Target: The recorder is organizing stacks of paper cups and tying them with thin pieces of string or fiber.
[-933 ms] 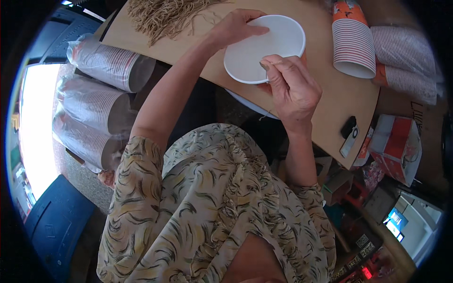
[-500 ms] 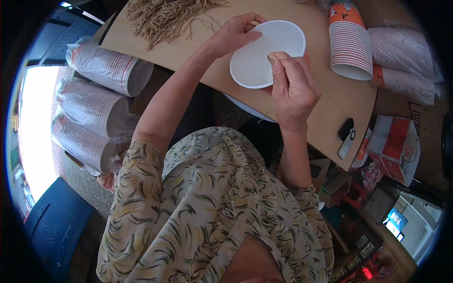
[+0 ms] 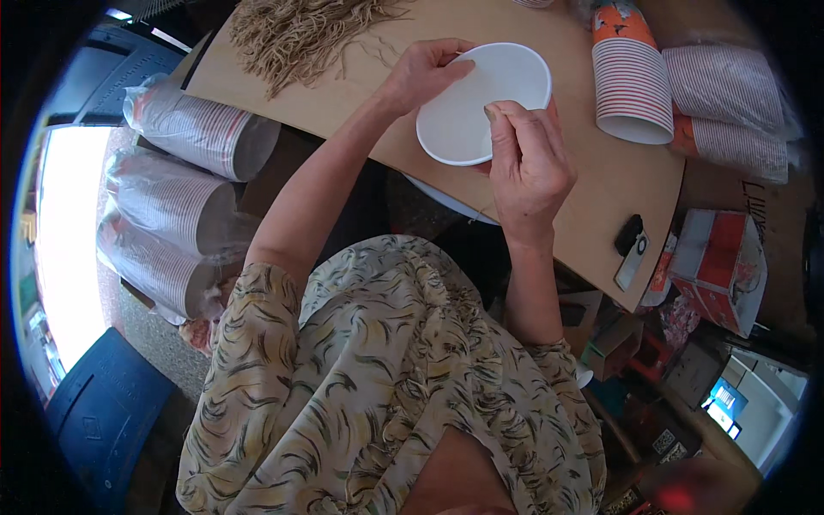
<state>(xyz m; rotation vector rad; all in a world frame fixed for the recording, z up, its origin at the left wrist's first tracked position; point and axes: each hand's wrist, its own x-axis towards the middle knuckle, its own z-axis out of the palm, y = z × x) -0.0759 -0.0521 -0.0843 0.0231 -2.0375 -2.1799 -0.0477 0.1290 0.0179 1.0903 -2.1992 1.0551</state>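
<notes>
My left hand (image 3: 429, 75) grips a large white-lined paper tub (image 3: 455, 120) by its far left side, the thumb inside over the rim. The tub's open mouth is tilted toward me, and a bit of red shows on its outer wall. My right hand (image 3: 532, 163) is closed in a pinch in front of the tub's near right rim, thumb against the bent forefinger. Anything between those fingertips is too small or hidden to make out. Beyond my left hand, a heap of tan twisted cords (image 3: 296, 39) lies on the wooden table (image 3: 592, 202).
A stack of nested paper tubs (image 3: 633, 86) stands on the table's right, beside plastic-wrapped stacks (image 3: 730, 94). More wrapped tubs (image 3: 184, 129) are piled left of the table. A black-and-silver object (image 3: 633, 249) lies near the right edge. A blue chair (image 3: 112, 412) is at lower left.
Both hands and the tub have shifted very slightly down in the picture, along with a small shift of the whole view. The left grip and the right pinch look the same.
</notes>
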